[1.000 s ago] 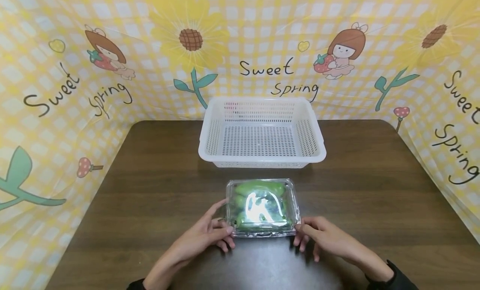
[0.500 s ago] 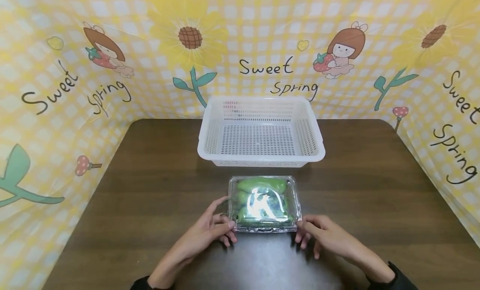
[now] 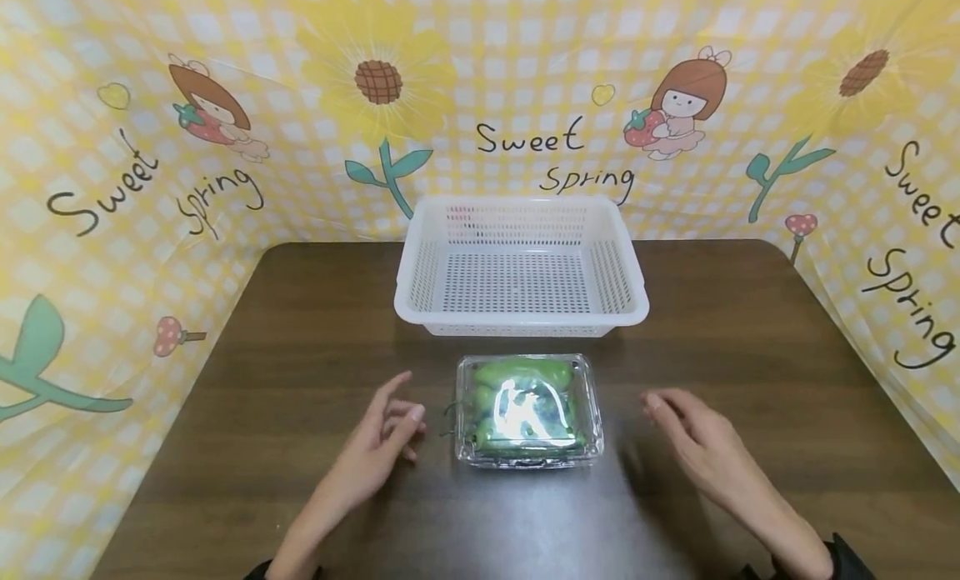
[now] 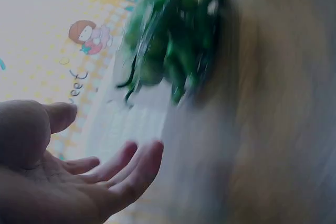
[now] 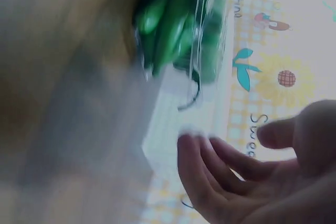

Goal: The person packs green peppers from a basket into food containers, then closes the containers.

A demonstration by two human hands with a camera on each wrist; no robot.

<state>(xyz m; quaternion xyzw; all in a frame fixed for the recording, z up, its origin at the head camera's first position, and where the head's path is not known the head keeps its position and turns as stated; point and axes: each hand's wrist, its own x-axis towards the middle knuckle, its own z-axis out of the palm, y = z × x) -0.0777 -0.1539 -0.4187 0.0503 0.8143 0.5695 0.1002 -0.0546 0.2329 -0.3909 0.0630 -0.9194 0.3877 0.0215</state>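
Left hand: the left hand [image 3: 375,451] lies palm-inward to the left of the container, fingers [image 4: 134,163] extended and loosely spread, thumb raised. It grasps nothing and touches nothing; a gap of bare table separates its fingertips from the container's left wall.
Container: the clear plastic clamshell box of green peppers [image 3: 527,409] sits flat on the dark brown wooden table [image 3: 750,330], lid closed, midway between the two hands and near the front edge. Glare on the lid hides part of the contents. Both wrist views show it blurred.
Basket: the white perforated plastic basket [image 3: 521,309] stands just behind the container, apart from it, against the yellow checked backdrop printed with sunflowers [image 3: 525,63].
Right hand: the right hand [image 3: 708,451] lies to the right of the container, fingers [image 5: 202,179] straight and relaxed, released from any hold. It contacts no object and is clearly apart from the container's right wall.
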